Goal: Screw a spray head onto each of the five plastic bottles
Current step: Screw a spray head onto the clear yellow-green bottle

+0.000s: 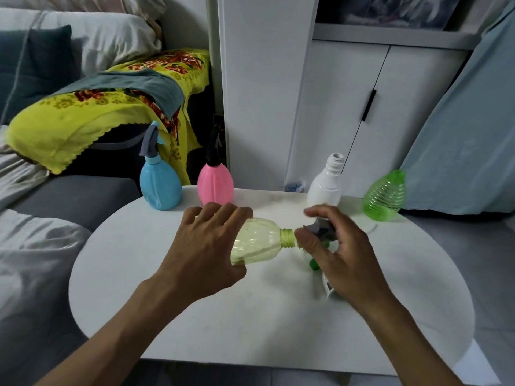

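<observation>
Pale yellow translucent bottle [259, 243], centre of frame: lying on its side, threaded neck open and pointing right. Grey spray head [320, 229], just right of that neck, partly hidden. Blue bottle [160, 185], upper left of centre: upright, grey spray head fitted. Pink bottle [215, 185], beside it: upright, black spray head fitted. White bottle [326, 185], upper right of centre: upright, neck open. Green ribbed bottle [384, 197], far right: tilted, neck uncapped.
</observation>
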Action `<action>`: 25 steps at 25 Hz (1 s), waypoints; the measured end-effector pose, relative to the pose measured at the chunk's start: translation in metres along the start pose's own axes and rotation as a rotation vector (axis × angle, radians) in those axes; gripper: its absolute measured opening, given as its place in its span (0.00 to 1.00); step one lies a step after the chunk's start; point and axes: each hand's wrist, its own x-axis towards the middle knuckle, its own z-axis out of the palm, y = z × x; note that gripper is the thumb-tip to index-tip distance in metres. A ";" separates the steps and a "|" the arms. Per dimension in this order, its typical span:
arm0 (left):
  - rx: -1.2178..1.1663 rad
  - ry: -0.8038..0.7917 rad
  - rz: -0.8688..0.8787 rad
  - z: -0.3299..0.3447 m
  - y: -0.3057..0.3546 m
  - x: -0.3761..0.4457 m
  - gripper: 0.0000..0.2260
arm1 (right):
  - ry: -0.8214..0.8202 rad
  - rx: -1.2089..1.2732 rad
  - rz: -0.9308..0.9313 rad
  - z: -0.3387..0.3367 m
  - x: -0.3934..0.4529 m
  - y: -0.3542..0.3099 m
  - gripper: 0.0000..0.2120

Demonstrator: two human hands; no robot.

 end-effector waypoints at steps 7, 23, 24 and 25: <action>0.068 -0.023 0.041 -0.008 -0.004 0.000 0.34 | -0.174 0.075 -0.098 0.001 -0.006 0.004 0.16; -0.106 -0.137 0.039 -0.014 -0.015 -0.006 0.34 | -0.325 0.267 -0.184 0.000 0.001 0.006 0.14; -0.099 -0.138 0.043 -0.013 -0.015 -0.007 0.34 | -0.328 0.246 -0.207 0.000 0.001 0.006 0.14; -0.097 -0.142 0.044 -0.013 -0.014 -0.007 0.34 | -0.326 0.223 -0.230 0.001 0.001 0.007 0.14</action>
